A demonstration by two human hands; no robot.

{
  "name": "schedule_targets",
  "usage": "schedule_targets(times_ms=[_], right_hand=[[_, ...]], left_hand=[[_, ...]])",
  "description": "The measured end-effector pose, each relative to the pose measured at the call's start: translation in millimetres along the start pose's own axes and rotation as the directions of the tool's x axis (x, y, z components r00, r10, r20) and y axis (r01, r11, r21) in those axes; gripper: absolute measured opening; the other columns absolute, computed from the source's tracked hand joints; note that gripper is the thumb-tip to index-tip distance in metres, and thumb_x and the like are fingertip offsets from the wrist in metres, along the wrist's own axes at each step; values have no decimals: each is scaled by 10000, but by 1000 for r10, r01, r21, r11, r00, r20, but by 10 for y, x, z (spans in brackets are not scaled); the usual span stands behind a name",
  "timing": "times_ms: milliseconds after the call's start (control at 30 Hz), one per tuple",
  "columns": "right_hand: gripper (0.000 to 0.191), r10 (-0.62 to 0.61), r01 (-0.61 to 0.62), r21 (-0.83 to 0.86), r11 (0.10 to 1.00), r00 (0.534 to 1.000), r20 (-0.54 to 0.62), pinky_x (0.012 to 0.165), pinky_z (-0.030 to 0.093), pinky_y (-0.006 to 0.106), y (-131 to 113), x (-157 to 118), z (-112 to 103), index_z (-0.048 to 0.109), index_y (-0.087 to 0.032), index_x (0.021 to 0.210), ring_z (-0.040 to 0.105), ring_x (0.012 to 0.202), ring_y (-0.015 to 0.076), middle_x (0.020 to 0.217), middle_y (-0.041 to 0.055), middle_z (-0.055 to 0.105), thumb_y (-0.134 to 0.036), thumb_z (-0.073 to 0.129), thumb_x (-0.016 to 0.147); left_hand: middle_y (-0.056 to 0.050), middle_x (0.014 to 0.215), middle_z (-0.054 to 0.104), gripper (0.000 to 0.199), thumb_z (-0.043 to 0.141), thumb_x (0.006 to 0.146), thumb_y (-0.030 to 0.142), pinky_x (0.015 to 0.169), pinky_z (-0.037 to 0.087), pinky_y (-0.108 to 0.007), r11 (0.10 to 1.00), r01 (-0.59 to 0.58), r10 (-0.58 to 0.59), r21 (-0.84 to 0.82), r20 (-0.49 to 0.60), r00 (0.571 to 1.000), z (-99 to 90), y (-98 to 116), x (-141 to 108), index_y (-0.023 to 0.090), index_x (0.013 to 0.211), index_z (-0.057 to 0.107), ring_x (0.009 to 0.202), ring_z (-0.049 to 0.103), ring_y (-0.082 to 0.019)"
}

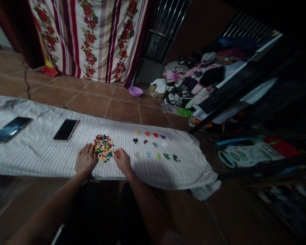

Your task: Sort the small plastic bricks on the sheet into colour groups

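A pile of small multicoloured pieces (103, 147) lies on the striped cloth (91, 170). My left hand (86, 158) rests flat at the pile's left edge, fingers stretched out. At the right edge of the pile is my right hand (122, 160), its fingers curled into a pinch; whatever they hold is too small to name. Further right, small single-colour groups form rows, among them orange pieces (147, 133), red pieces (155, 135), black pieces (135, 140), light blue pieces (148, 154), green pieces (166, 156) and dark grey pieces (175, 158).
Two phones lie on the cloth at the left, a larger one (10, 129) and a smaller one (66, 130). Beyond the cloth's far edge, a purple basin (136, 91) sits on the tiled floor. Clothes (193, 80) are heaped at the back right.
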State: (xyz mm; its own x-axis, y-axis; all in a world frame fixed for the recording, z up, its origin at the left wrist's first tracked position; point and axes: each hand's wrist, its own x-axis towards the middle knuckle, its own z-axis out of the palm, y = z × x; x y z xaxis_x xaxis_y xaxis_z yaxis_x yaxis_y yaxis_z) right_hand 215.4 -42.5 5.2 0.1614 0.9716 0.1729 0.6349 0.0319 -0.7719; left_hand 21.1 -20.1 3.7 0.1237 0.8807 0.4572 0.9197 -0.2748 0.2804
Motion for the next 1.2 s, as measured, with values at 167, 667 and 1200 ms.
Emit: schedule_targets(times_ms=[167, 667, 1200], right_hand=[[167, 5, -11, 63, 998, 995, 100, 648, 477, 200, 62, -179, -139, 595, -224, 879, 589, 660, 99, 740, -43, 626, -149, 545, 739], [150, 141, -143, 41, 989, 989, 43, 665, 492, 248, 466, -657, -940, 618, -231, 884, 628, 686, 137, 750, -14, 666, -231, 549, 750], [368, 308, -510, -156, 846, 706, -638, 735, 484, 303, 1660, -632, -2263, 665, -174, 895, 629, 777, 203, 831, 73, 702, -339, 401, 699]], left_hand=[[-184, 1283, 579, 414, 364, 881, 261, 1041, 372, -454, 999, -1, 0, 35, 16, 1000, -20, 4, -4, 85, 1194, 571, 1252, 485, -297], [-190, 1297, 568, 459, 320, 885, 280, 1056, 362, -433, 997, -10, 6, 73, 56, 998, -57, 13, -1, 54, 1198, 569, 1265, 476, -298], [-196, 1308, 554, 441, 365, 855, 265, 1048, 368, -451, 998, -5, -1, 60, 89, 996, -80, 29, 1, 71, 1200, 559, 1270, 463, -300]])
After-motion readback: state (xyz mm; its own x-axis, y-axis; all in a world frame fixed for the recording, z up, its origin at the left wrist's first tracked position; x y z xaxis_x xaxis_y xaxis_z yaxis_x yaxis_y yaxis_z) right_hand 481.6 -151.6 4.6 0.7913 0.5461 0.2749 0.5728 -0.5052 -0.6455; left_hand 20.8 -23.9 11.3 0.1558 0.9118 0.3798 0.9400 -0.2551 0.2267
